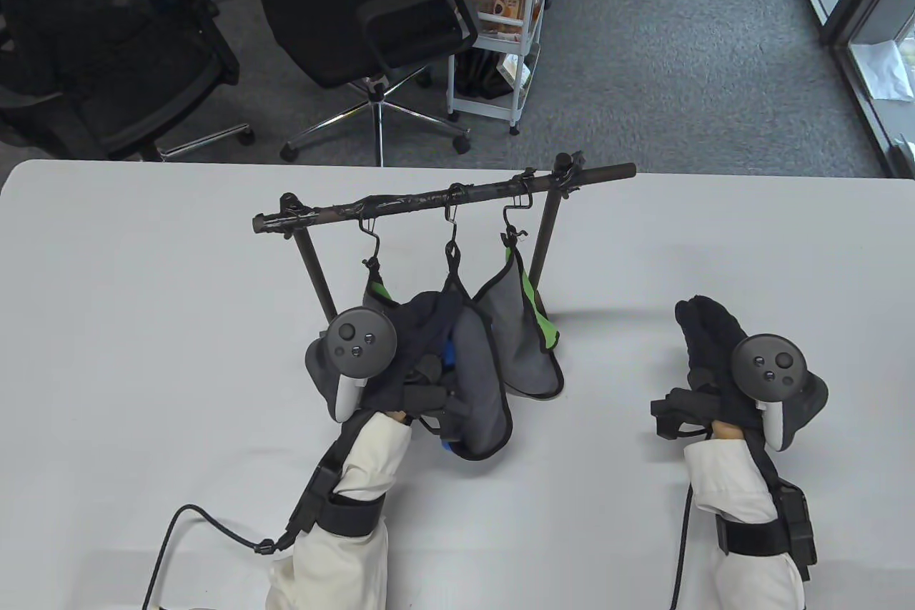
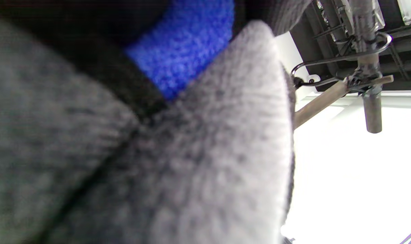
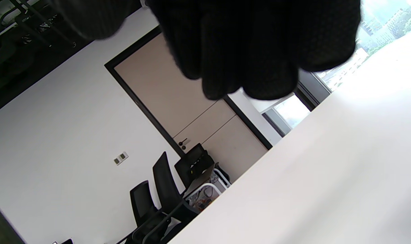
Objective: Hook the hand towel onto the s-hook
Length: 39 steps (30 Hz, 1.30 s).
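Note:
A rack with a dark rod (image 1: 443,199) stands mid-table and carries three S-hooks. A towel hangs from each: one with green trim on the left hook (image 1: 368,227), a grey-and-blue towel (image 1: 479,381) on the middle hook (image 1: 451,224), and a grey-and-green towel (image 1: 518,331) on the right hook (image 1: 512,217). My left hand (image 1: 429,388) grips the lower part of the grey-and-blue towel, whose cloth fills the left wrist view (image 2: 208,152). A hook (image 2: 341,59) on the rod shows there too. My right hand (image 1: 704,331) rests empty on the table to the right of the rack, its fingers (image 3: 252,44) holding nothing.
The white table (image 1: 143,352) extends to both sides of the rack. Black office chairs (image 1: 372,16) and a white cart (image 1: 500,31) stand on the floor beyond its far edge. A glove cable (image 1: 207,520) lies near the front left edge.

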Motion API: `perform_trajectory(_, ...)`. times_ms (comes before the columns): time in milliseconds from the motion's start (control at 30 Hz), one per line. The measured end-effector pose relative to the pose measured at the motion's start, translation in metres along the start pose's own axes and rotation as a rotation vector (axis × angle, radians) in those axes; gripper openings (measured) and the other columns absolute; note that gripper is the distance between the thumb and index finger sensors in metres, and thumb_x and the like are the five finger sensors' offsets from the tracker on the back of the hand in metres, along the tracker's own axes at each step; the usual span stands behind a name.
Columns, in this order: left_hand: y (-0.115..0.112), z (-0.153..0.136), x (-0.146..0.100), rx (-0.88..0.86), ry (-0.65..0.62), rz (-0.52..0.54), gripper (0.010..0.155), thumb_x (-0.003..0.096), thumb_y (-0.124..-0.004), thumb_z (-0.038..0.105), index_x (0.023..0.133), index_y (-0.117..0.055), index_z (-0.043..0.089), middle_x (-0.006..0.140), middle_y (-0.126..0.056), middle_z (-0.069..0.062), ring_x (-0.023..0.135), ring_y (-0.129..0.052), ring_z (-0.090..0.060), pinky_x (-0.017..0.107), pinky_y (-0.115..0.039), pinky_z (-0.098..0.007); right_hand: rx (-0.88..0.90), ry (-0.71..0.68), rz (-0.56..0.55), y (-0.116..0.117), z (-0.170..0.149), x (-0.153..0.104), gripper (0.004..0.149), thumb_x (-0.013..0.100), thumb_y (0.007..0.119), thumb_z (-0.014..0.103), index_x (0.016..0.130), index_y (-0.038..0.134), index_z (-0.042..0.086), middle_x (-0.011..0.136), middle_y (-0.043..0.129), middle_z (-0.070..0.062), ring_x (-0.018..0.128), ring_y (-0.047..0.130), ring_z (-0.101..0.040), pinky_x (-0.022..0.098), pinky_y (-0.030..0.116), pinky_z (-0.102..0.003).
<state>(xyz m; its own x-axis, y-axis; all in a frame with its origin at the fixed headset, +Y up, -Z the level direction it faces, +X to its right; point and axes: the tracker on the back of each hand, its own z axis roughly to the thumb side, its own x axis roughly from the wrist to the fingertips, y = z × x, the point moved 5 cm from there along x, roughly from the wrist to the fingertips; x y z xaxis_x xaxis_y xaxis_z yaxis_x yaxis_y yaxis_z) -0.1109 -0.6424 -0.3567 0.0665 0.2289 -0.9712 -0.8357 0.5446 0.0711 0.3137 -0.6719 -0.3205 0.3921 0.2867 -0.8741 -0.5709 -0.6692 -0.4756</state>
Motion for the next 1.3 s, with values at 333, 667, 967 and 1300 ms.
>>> perform_trajectory(333,-0.017,-0.009,0.003,0.033,0.021,-0.071,0.048,0.0574,-0.069,0.042,0.089,-0.087,0.011,0.079,-0.099,-0.015,0.061,-0.105,-0.031,0.030,-0.092,-0.024,0.005,-0.004,0.002,0.001,0.000,0.001,0.058,0.056,0.064,0.048,0.092,0.078,0.005,0.077,0.090,-0.024,0.069,0.087,-0.042,0.053,0.073,-0.057)
perform_trajectory(667,-0.029,-0.017,0.001,0.113,0.028,-0.231,0.060,0.0580,-0.067,0.044,0.106,-0.072,0.009,0.095,-0.088,-0.024,0.075,-0.097,-0.042,0.036,-0.092,-0.029,0.003,-0.002,0.004,0.001,-0.001,0.001,0.058,0.056,0.064,0.048,0.092,0.078,0.005,0.077,0.090,-0.024,0.069,0.087,-0.042,0.053,0.073,-0.057)
perform_trajectory(967,-0.002,0.002,-0.010,0.182,-0.025,-0.193,0.062,0.0585,-0.066,0.043,0.108,-0.070,0.006,0.096,-0.086,-0.026,0.075,-0.096,-0.044,0.039,-0.091,-0.032,0.008,-0.002,0.002,0.001,-0.002,0.001,0.058,0.056,0.064,0.048,0.092,0.078,0.005,0.077,0.090,-0.024,0.069,0.087,-0.042,0.053,0.073,-0.057)
perform_trajectory(1300,0.059,0.033,-0.032,0.250,-0.097,-0.082,0.060,0.0587,-0.065,0.044,0.106,-0.072,0.008,0.095,-0.087,-0.024,0.075,-0.097,-0.041,0.042,-0.090,-0.033,0.028,-0.015,-0.013,-0.003,0.000,0.000,0.058,0.056,0.064,0.048,0.092,0.078,0.005,0.077,0.090,-0.023,0.069,0.087,-0.042,0.053,0.073,-0.057)
